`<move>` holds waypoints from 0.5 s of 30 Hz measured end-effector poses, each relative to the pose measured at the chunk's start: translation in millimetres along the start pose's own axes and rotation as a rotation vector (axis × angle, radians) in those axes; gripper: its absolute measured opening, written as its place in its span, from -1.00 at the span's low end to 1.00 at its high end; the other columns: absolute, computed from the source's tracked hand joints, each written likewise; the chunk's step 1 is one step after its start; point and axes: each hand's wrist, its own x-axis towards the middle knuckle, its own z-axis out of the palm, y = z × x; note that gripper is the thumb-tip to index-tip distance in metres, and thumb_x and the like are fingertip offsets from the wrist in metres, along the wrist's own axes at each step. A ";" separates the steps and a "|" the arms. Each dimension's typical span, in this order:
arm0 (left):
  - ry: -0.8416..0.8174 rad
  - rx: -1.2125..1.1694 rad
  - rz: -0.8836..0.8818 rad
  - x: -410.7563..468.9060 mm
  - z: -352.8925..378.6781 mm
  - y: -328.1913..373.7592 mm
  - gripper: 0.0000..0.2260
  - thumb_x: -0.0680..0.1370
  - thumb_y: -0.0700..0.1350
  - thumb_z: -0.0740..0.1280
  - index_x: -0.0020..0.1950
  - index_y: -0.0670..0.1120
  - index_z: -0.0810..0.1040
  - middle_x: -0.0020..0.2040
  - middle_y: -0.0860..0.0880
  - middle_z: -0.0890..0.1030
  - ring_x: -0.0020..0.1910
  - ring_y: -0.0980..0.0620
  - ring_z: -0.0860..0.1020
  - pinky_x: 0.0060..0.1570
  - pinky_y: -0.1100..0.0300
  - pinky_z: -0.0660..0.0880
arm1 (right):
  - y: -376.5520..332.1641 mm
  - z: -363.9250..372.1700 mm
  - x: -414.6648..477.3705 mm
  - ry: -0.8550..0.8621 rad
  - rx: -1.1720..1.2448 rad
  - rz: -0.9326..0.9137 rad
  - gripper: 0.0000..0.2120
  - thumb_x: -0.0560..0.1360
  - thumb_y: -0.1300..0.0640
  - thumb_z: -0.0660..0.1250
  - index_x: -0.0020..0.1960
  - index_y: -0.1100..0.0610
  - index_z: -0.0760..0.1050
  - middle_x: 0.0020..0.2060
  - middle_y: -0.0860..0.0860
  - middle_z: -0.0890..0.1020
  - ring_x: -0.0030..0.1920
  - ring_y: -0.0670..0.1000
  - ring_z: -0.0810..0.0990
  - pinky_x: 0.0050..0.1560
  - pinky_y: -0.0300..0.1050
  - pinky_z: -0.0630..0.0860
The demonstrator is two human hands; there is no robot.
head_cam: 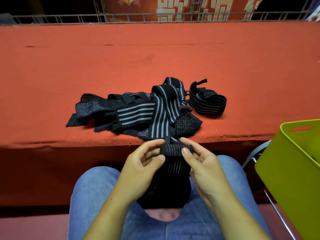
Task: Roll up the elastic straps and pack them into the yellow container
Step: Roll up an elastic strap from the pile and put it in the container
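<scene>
Red felt covers the long desk [155, 58] ahead of me, with a metal railing [69, 19] along its far edge and a red banner [190, 7] with pale characters behind that. Looking down now: a loose heap of elastic straps [135, 111], black with grey stripes, lies near the desk's front edge, tangled over one another. Just right of the heap, one more sits apart as a closed loop [207, 103] on the felt.

Below the desk edge I have both hands over the lap, working one strap [173, 179]. Its top end is wound into a tight little roll [173, 149], held crosswise between them. Left hand [143, 163]: fingers [152, 144] curled, pinching the roll's left end against the thumb. Right hand [202, 163]: thumb pressed on the roll's right end, forefinger reaching over behind it, the other fingers loosely bent underneath.

The unrolled length hangs from the roll and drapes between the knees onto blue jeans [95, 196]. A narrow black strip runs up from the roll toward the heap; whether it joins anything there I cannot tell.

Off to my right sits the yellow container [285, 170], beside the right knee and lower than the desk top, with a handle slot cut in its wall. Grey metal tubing [277, 210] shows beneath it. Its inside is hidden from this angle.
</scene>
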 end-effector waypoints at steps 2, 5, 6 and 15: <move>-0.020 -0.001 -0.011 -1.1 1.4 1.5 -0.73 0.63 -0.26 0.39 0.27 0.00 0.65 -0.02 0.11 0.75 -0.04 0.28 0.65 0.04 0.35 0.52 | -0.9 -0.2 -0.2 0.003 -0.014 -0.019 -0.70 0.65 0.31 0.34 0.29 0.03 0.65 0.14 0.10 0.75 0.25 0.12 0.70 0.44 0.22 0.50; -0.028 0.036 0.000 -0.2 3.5 -0.2 -0.74 0.63 -0.23 0.38 0.29 -0.02 0.64 0.01 0.13 0.76 0.00 0.29 0.66 0.04 0.38 0.51 | -3.3 2.2 -2.9 -0.007 -0.039 -0.039 -0.67 0.66 0.32 0.32 0.30 0.01 0.63 0.12 0.08 0.76 0.21 0.07 0.71 0.36 0.10 0.55; -0.027 0.046 0.000 0.8 3.7 -2.0 -0.73 0.62 -0.23 0.40 0.29 -0.01 0.64 0.06 0.11 0.76 0.08 0.23 0.68 0.09 0.36 0.52 | -3.7 3.0 -4.0 -0.011 -0.047 -0.048 -0.67 0.66 0.33 0.31 0.30 0.00 0.63 0.12 0.07 0.76 0.20 0.06 0.72 0.32 0.04 0.57; 0.051 0.107 0.089 5.0 2.5 -5.2 -0.71 0.59 -0.30 0.43 0.21 0.02 0.68 0.11 0.10 0.75 0.16 0.13 0.69 0.21 0.26 0.55 | -2.7 7.2 -7.8 -0.058 -0.049 0.089 -0.79 0.69 0.11 0.30 0.22 0.12 0.67 0.07 0.10 0.77 0.19 0.11 0.73 0.39 0.26 0.53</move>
